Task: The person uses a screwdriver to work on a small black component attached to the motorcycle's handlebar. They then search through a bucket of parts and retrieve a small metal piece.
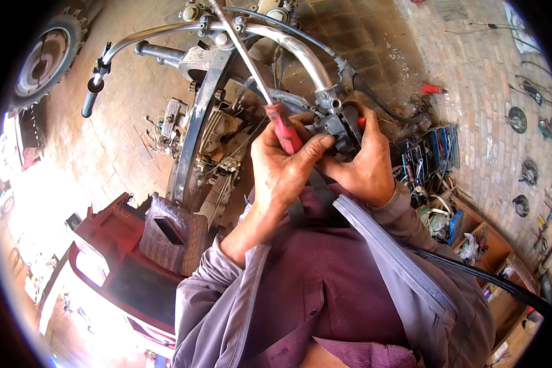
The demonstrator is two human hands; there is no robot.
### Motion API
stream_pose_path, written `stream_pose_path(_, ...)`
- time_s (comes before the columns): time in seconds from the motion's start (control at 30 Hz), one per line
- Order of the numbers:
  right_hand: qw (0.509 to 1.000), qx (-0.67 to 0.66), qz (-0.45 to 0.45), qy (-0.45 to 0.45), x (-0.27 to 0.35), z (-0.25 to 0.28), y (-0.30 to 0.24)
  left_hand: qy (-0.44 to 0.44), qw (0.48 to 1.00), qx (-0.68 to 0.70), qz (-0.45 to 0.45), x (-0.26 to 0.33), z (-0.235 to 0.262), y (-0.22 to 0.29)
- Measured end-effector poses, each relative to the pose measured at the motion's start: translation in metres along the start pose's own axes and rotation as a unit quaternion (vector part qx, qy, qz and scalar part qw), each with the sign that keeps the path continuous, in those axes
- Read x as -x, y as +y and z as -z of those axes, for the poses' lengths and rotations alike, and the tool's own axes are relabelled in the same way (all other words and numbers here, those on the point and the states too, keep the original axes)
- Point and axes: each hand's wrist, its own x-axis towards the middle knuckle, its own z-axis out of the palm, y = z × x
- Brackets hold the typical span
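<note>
My left hand (276, 175) is closed around the red handle of a screwdriver (284, 130), its long shaft pointing up and away across the handlebar. The left thumb also presses on a black handlebar switch housing (336, 130). From the other side, my right hand (373, 162) grips this housing, fingers wrapped behind it. The housing sits at the right end of the chrome handlebar (291, 46); whether it is fixed to the bar is hidden. A small red part shows by the right fingers. Black cable (380, 103) runs near the housing.
Left of my hands stand the bare motorcycle frame (193, 132) and engine (218, 132). A phone (168, 230) rests on wrapped material beside red bodywork (110, 233). At right are a tool tray (438, 147), a wooden box (509, 254) and parts on brick floor. A wheel (46, 61) stands far left.
</note>
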Motion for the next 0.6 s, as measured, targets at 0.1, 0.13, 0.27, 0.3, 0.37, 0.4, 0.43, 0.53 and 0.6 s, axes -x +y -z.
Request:
stream_pose_path(0.1, 0.998, 0.023, 0.041, -0.043, 0.0, 0.009, 0.012, 0.004, 0.998, 0.034, -0.046, -0.003, 0.003, -0.009)
stream_pose_path(0.13, 0.997, -0.005, 0.041, -0.063, 0.0, 0.012, 0.015, 0.002, 0.996, 0.061, -0.07, -0.004, 0.003, -0.01)
stream_pose_path(0.27, 0.989, -0.106, 0.064, -0.078, -0.006, 0.015, 0.015, -0.018, 0.996, 0.076, 0.05, -0.005, 0.008, -0.001)
stream_pose_path(0.3, 0.989, -0.106, 0.063, -0.082, -0.006, 0.015, 0.015, -0.015, 0.996, 0.077, 0.051, -0.005, 0.009, -0.001)
stream_pose_path(0.37, 0.983, -0.166, 0.024, -0.076, -0.004, 0.015, 0.016, -0.021, 0.996, 0.073, 0.047, -0.004, 0.011, -0.003)
stream_pose_path(0.4, 0.986, -0.152, 0.033, -0.066, -0.002, 0.015, 0.022, -0.018, 0.996, 0.075, 0.049, -0.004, 0.012, -0.001)
stream_pose_path(0.43, 0.985, -0.151, 0.032, -0.07, -0.004, 0.018, 0.021, -0.019, 0.996, 0.072, 0.056, -0.003, 0.011, 0.002)
stream_pose_path(0.53, 0.966, -0.233, -0.032, -0.107, -0.006, 0.023, 0.02, -0.013, 0.997, 0.06, 0.051, -0.001, 0.009, 0.004)
stream_pose_path(0.6, 0.954, -0.275, -0.059, -0.102, -0.005, 0.021, 0.022, -0.008, 0.998, 0.051, 0.039, 0.0, 0.008, 0.002)
